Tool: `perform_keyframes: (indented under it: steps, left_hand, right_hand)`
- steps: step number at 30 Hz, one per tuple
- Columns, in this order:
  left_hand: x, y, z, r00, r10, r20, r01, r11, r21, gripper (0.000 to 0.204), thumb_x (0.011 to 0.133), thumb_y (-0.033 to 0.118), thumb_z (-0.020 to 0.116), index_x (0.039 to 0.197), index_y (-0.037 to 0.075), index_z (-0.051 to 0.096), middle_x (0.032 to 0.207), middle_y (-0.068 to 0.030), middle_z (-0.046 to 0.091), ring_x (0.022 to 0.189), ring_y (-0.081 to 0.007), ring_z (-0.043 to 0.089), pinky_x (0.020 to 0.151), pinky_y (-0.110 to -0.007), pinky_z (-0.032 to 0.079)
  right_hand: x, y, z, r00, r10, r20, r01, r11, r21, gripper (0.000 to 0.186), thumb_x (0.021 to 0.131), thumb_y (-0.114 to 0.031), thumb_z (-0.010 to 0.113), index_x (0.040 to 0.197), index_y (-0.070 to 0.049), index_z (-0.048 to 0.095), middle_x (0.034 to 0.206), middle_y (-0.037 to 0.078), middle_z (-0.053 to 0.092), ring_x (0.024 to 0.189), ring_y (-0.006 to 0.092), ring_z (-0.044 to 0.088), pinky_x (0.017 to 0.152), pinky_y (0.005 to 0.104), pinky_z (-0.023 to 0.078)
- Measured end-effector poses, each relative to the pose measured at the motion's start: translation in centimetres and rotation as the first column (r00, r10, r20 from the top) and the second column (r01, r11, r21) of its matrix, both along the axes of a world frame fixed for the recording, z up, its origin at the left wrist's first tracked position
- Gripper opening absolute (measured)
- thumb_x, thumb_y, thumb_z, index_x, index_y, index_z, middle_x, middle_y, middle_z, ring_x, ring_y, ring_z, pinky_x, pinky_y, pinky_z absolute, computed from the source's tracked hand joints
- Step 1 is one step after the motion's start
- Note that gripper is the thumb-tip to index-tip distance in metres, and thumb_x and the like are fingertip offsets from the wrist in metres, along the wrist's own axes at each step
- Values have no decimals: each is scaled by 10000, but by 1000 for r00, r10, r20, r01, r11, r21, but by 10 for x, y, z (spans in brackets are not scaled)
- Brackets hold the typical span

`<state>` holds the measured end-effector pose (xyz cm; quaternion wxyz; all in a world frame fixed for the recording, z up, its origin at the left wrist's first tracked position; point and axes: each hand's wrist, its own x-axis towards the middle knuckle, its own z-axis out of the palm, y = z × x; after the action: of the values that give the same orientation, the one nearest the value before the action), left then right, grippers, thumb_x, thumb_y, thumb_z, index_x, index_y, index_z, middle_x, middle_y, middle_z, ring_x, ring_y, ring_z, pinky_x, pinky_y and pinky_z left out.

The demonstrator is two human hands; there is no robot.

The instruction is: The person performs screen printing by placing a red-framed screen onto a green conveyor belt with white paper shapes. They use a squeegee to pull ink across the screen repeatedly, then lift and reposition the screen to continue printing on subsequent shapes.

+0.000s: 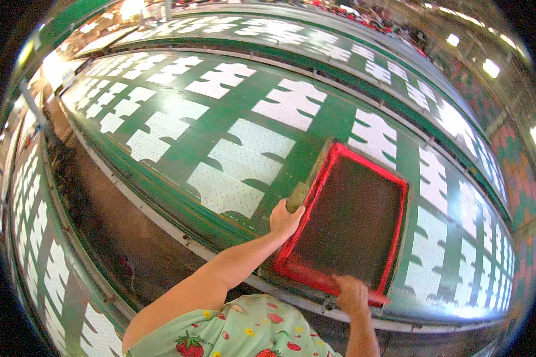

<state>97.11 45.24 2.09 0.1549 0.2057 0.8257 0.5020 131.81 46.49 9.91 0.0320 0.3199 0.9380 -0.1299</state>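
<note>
A screen-printing frame (pixel 332 156) lies over the green table, its dark mesh (pixel 354 220) bordered by red ink. My left hand (pixel 287 218) is closed at the left side of the frame, by a worn block-like handle (pixel 296 197). At the near end of the frame, my right hand (pixel 352 293) is closed around a red-smeared bar that looks like a squeegee (pixel 377 298). The bar lies across the near red border. Under and around the frame, white cut fabric pieces (pixel 232 184) with small dots lie in rows; those directly beneath are hidden.
The long green table (pixel 211 113) has a metal rail (pixel 161 223) along its near edge. Parallel tables with more white pieces stand beyond it and at the left (pixel 25 202). A brown floor aisle (pixel 101 178) runs between them. Bright lamps (pixel 491 68) hang at the upper right.
</note>
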Motion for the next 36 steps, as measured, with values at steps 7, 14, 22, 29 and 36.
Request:
perform_keyframes:
  steps: [7,14,22,29,36]
  left_hand:
    - [-4,5,-34,995,-96,21,86,957,276,762,1078,462,678,1575,-101,548,1619,-320,567,1543,-441,513,1318,-489,361]
    - [-8,6,-35,995,-99,-24,101,934,343,627,1138,419,621,1556,-46,577,1517,-300,644,1421,-445,616,1215,-492,455]
    - [-2,1,-18,992,-119,35,103,948,300,571,1168,375,594,1571,-28,557,1479,-255,671,1372,-376,645,1189,-452,470]
    - [-4,1,-19,992,-121,37,104,944,312,505,1190,323,545,1543,-36,584,1457,-214,678,1357,-318,637,1192,-419,461]
    - [-4,1,-18,998,-70,8,66,968,243,463,1206,279,505,1498,-61,621,1442,-199,685,1329,-292,635,1174,-410,466]
  right_hand:
    - [12,-18,12,999,-51,-1,51,999,-17,478,854,-41,687,1309,-133,803,1226,159,806,1158,397,760,994,540,610]
    - [5,-45,2,977,-73,-198,93,992,91,643,736,67,701,1343,-133,775,1310,111,775,1207,352,739,1021,503,589]
    - [-21,29,-19,982,-3,-190,52,966,254,568,806,-3,730,1355,-141,769,1264,98,777,1166,329,746,1011,470,588]
    - [-78,183,-34,975,41,-219,21,961,275,501,846,-1,709,1320,-152,766,1221,92,770,1168,327,739,1031,488,576]
    - [-135,340,-51,972,44,-231,40,938,345,451,912,-58,690,1326,-217,773,1091,93,750,1094,340,760,987,505,590]
